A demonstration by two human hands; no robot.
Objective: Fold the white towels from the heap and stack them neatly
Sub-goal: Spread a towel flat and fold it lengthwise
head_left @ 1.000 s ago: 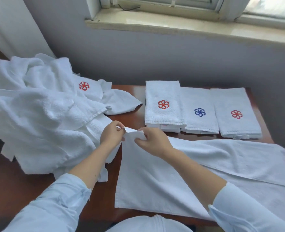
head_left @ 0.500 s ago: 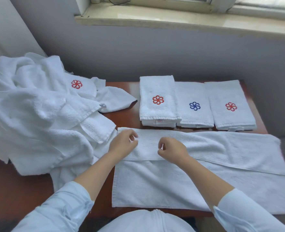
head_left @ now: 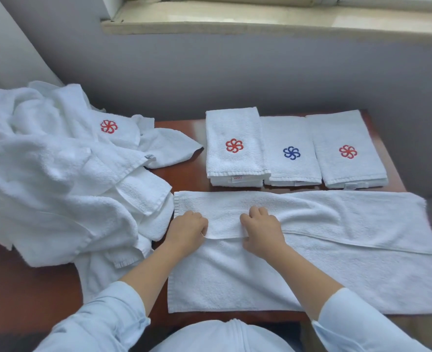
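Observation:
A long white towel (head_left: 311,275) lies flat across the near side of the brown table (head_left: 184,174). Its far long edge is folded toward me as a band (head_left: 349,217). My left hand (head_left: 188,231) and my right hand (head_left: 261,231) sit side by side at the band's left end, fingers curled over its near edge and holding it. The heap of unfolded white towels (head_left: 57,186) is piled to the left, one showing a red flower logo. Three folded towel stacks stand in a row behind: red logo (head_left: 235,128), blue logo (head_left: 291,133), red logo (head_left: 346,130).
A grey wall (head_left: 235,80) rises directly behind the table, with a stone window sill (head_left: 260,24) above. The flat towel's right end hangs past the table's right edge. Part of the heap overlaps the table's left side.
My hands carried the towel's far left corner away from the heap and laid the far edge down as a flat band. They now grip the band's near edge.

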